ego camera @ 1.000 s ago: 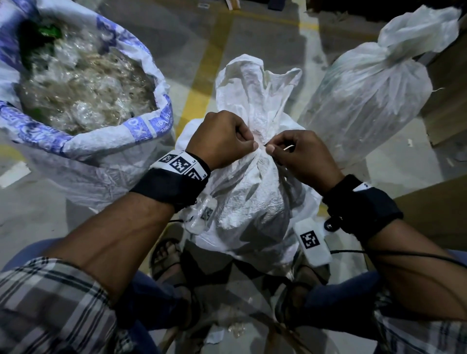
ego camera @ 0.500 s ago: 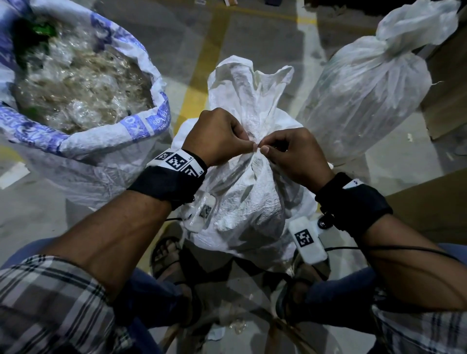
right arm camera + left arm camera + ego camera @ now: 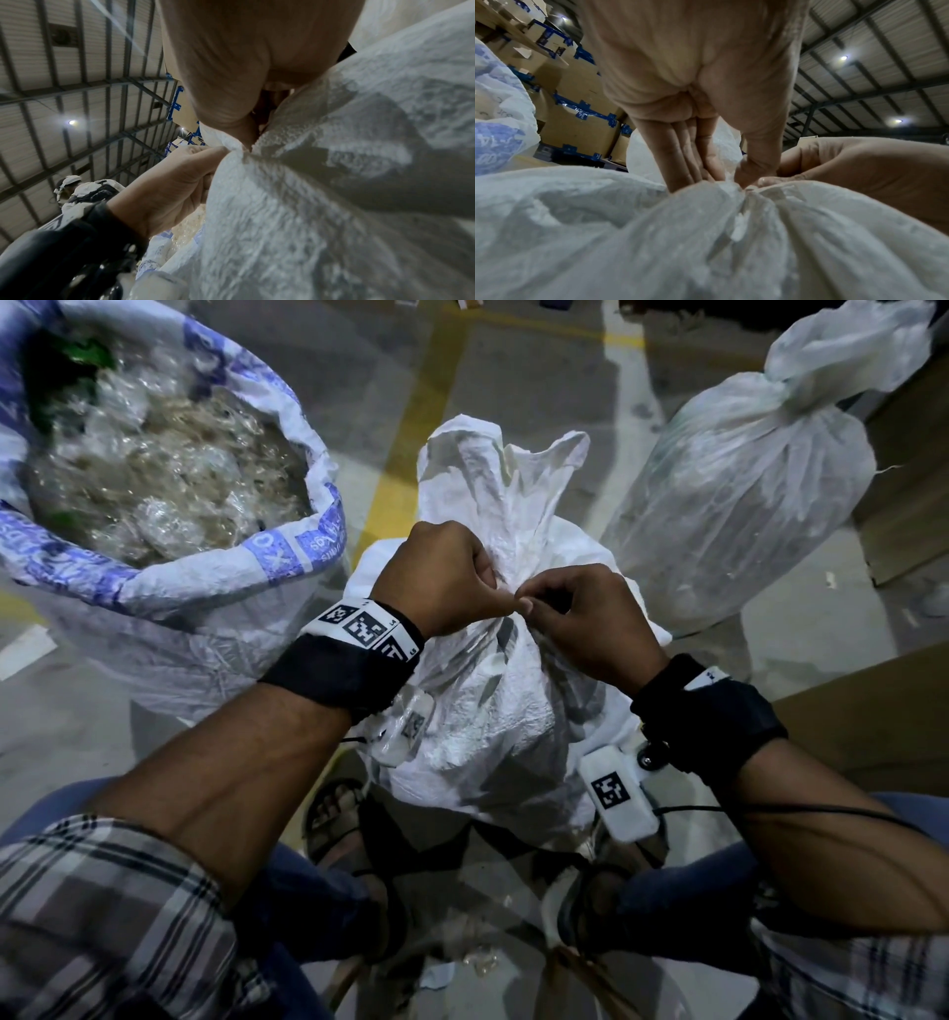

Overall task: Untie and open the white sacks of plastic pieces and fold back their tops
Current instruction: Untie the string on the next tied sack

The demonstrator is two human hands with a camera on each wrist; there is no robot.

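A white woven sack (image 3: pixel 493 711) stands on the floor between my feet, its neck (image 3: pixel 508 621) bunched and tied, its loose top (image 3: pixel 493 469) sticking up. My left hand (image 3: pixel 493 598) and right hand (image 3: pixel 534 608) meet at the neck with fingers curled, thumb tips almost touching, and pinch the knot there. In the left wrist view my left hand (image 3: pixel 726 174) digs into the gathered cloth (image 3: pixel 752 194) beside the right hand (image 3: pixel 859 162). In the right wrist view the left hand (image 3: pixel 218 151) pinches a fold of the sack (image 3: pixel 308 203). The tie itself is hidden.
An open white sack with blue print (image 3: pixel 287 552), top folded back and full of clear plastic pieces (image 3: pixel 154 469), stands at the left. Another tied white sack (image 3: pixel 744 495) leans at the right, against cardboard (image 3: pixel 904 516). A yellow floor line (image 3: pixel 411 454) runs behind. Stacked cartons (image 3: pixel 577 113) fill the background.
One second ago my right hand held a short white strip end a little apart from the left. Both hands have since closed together on the knot, and the strip no longer shows.
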